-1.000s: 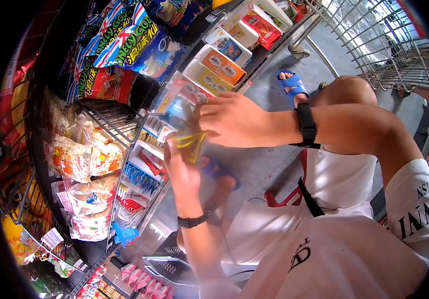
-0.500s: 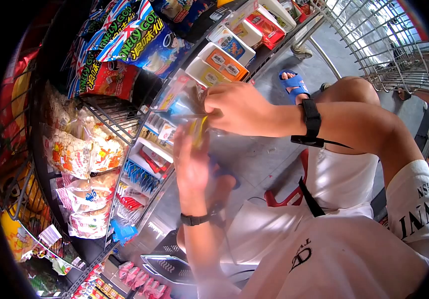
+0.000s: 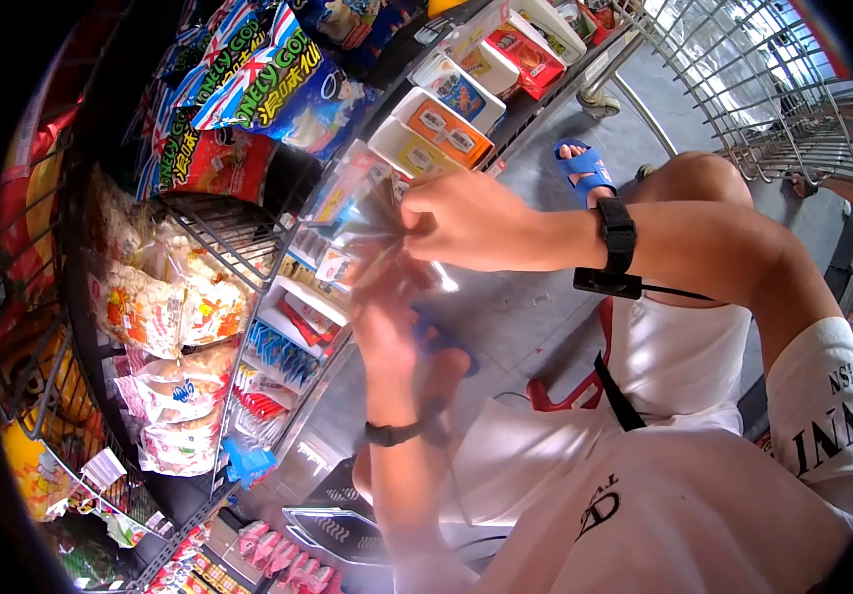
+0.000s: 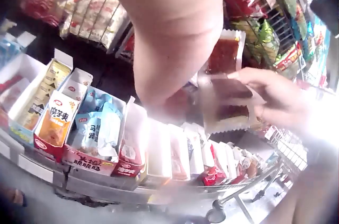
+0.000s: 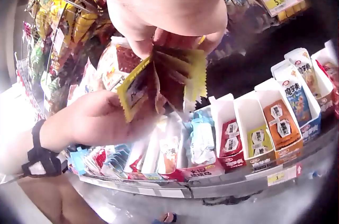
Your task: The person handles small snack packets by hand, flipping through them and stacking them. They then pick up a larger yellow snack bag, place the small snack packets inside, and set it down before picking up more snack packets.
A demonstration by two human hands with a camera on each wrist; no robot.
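Observation:
Several small clear-fronted snack packets [image 5: 195, 78] with yellow crimped edges and dark reddish-brown contents fan apart between the hands. My right hand [image 3: 471, 220] pinches them at one end; in the left wrist view its thumb and fingers [image 4: 246, 75] grip the side of the packets [image 4: 225, 99]. My left hand [image 3: 384, 332] is blurred just below them in the head view. The right wrist view has this left hand [image 5: 103, 118] against the lower side of the packets, its fingertips mostly hidden; whether they grip cannot be told.
Open boxes of small packets [image 3: 446, 132] line the shelf beyond the hands. Large blue snack bags [image 3: 312, 99] and popcorn bags [image 3: 139, 307] fill racks to the left. A wire cart [image 3: 773, 89] stands upper right; a blue sandal [image 3: 585, 170] is on the floor.
The packets have turned and spread between the hands, their yellow side less visible in the head view. My left hand has shifted right and slightly down; my right hand has moved slightly up.

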